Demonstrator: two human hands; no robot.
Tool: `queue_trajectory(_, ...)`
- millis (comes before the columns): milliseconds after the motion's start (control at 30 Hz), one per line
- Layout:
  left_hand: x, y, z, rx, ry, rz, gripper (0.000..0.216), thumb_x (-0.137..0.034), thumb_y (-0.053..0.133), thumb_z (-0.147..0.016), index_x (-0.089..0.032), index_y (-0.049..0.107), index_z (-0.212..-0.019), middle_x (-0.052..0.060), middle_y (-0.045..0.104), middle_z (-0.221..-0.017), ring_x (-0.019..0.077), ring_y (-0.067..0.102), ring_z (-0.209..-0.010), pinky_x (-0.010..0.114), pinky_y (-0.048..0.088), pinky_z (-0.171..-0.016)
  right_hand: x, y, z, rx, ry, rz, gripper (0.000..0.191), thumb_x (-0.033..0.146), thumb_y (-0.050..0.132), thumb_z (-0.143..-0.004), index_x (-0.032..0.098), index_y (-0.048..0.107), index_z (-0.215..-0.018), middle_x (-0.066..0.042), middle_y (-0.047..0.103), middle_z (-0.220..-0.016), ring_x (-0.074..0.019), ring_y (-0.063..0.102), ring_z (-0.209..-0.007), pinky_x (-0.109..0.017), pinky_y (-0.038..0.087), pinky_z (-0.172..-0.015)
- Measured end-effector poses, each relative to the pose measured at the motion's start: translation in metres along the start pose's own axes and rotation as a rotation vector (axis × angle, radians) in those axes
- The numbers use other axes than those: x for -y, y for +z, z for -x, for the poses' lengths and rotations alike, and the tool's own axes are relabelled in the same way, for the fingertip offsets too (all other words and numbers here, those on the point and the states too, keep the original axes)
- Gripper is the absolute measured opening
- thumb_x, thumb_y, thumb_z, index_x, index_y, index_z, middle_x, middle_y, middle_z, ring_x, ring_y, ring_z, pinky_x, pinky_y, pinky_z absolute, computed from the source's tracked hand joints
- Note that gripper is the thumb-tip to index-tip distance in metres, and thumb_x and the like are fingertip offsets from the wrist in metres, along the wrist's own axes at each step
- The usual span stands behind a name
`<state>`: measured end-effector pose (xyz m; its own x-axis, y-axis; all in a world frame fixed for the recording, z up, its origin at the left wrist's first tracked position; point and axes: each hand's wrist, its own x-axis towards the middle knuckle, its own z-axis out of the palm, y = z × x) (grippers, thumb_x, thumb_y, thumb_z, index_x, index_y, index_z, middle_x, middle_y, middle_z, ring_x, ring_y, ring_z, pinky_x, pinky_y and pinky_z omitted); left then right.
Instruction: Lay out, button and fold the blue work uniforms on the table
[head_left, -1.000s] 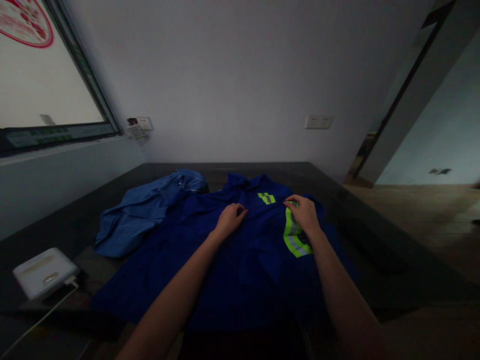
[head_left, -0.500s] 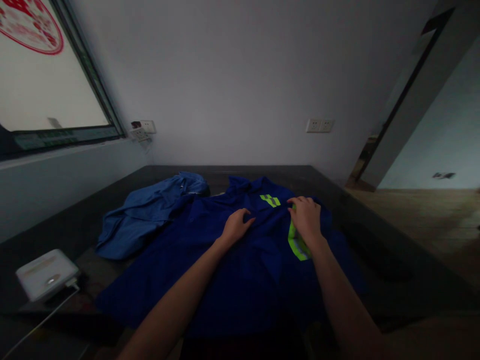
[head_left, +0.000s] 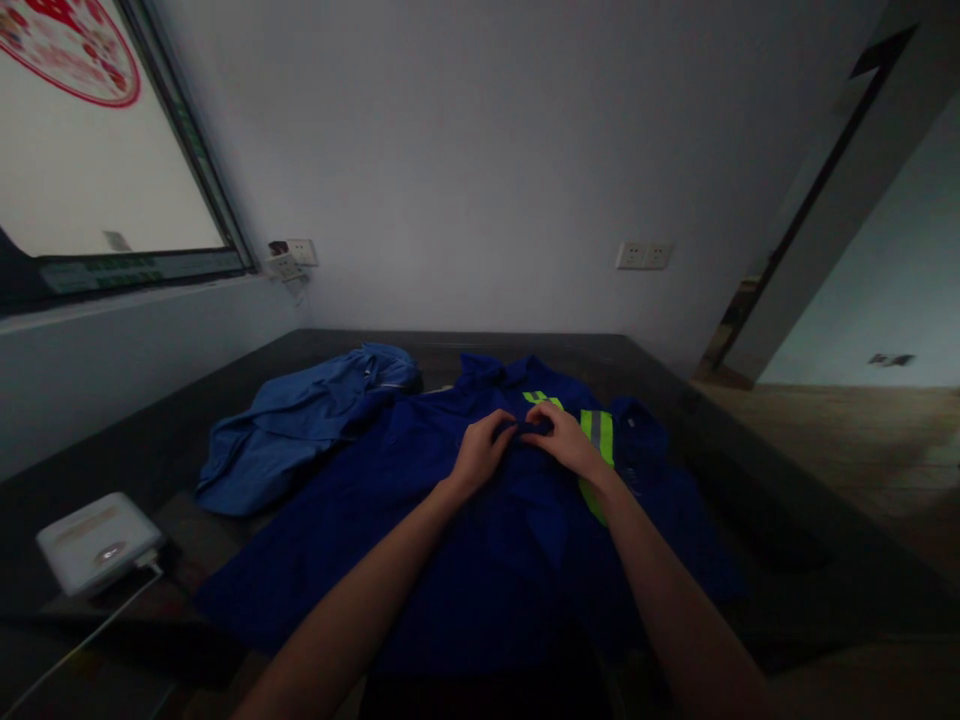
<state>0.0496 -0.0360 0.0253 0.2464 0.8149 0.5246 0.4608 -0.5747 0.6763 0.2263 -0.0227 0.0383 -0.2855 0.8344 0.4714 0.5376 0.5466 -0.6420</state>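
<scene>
A dark blue work shirt [head_left: 450,540] with neon yellow reflective stripes [head_left: 598,432] lies spread on a dark table [head_left: 750,500]. My left hand [head_left: 480,452] and my right hand [head_left: 566,440] meet at the shirt's chest, just below its yellow logo [head_left: 541,399]. Both hands have their fingers pinched on the front fabric between them. My right forearm covers part of the reflective stripe.
A lighter blue garment [head_left: 300,420] lies crumpled at the left of the shirt. A white device [head_left: 97,540] with a cable sits near the table's left front corner. Wall sockets [head_left: 641,256] are behind, a window at the left, a doorway at the right.
My right hand moved left off the reflective stripe to the shirt's middle. My left hand shifted slightly right, so both hands now meet and pinch the front fabric.
</scene>
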Motion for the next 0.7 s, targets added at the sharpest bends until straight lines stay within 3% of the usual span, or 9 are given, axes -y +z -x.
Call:
queue_trajectory(233,0.007,0.002,-0.005,-0.041,-0.091,0.171,0.019,-0.018,0.057,-0.081,-0.019,0.053,-0.1,0.0,0.063,-0.087,0.0144,0.061,-0.083,0.025,0.047,-0.077,-0.009,0.004,-0.001,0.086,0.164,-0.407,0.032,0.037,0.076,-0.06,0.019,0.059,-0.08,0.002,0.06,-0.074,-0.0135,0.058,-0.069,-0.026,0.045,-0.063)
queue_trajectory(367,0.011,0.002,-0.003,-0.062,0.037,-0.044,0.017,-0.01,0.056,-0.078,-0.02,0.056,-0.092,0.003,0.059,-0.098,0.017,0.055,-0.097,0.03,0.043,-0.088,-0.017,0.01,0.0,0.075,0.288,-0.439,0.033,0.04,0.074,-0.062,0.019,0.061,-0.082,0.002,0.06,-0.068,-0.0107,0.052,-0.055,-0.021,0.037,-0.047)
queue_trajectory(467,0.005,0.0,-0.001,-0.114,0.085,-0.253,0.014,-0.012,0.056,-0.078,-0.021,0.061,-0.088,0.005,0.056,-0.102,0.0204,0.051,-0.102,0.035,0.038,-0.092,-0.017,0.01,0.0,0.048,0.304,-0.431,0.031,0.041,0.073,-0.062,0.019,0.062,-0.081,0.0,0.062,-0.069,-0.0115,0.053,-0.055,-0.022,0.036,-0.046)
queue_trajectory(567,-0.001,-0.001,0.001,-0.106,0.076,-0.251,0.014,-0.016,0.057,-0.079,-0.021,0.061,-0.091,0.002,0.059,-0.093,0.0183,0.055,-0.093,0.033,0.038,-0.087,-0.014,0.008,0.0,0.005,0.307,-0.426,0.028,0.038,0.073,-0.061,0.018,0.063,-0.078,-0.001,0.063,-0.069,-0.0136,0.056,-0.059,-0.024,0.04,-0.05)
queue_trajectory(700,0.002,0.003,0.0,-0.011,-0.031,-0.084,0.009,-0.025,0.053,-0.083,-0.019,0.057,-0.088,-0.002,0.059,-0.072,0.0125,0.055,-0.068,0.023,0.041,-0.066,-0.012,0.009,0.0,-0.014,0.299,-0.439,0.023,0.034,0.073,-0.061,0.018,0.064,-0.075,-0.001,0.063,-0.067,-0.015,0.058,-0.06,-0.024,0.043,-0.05)
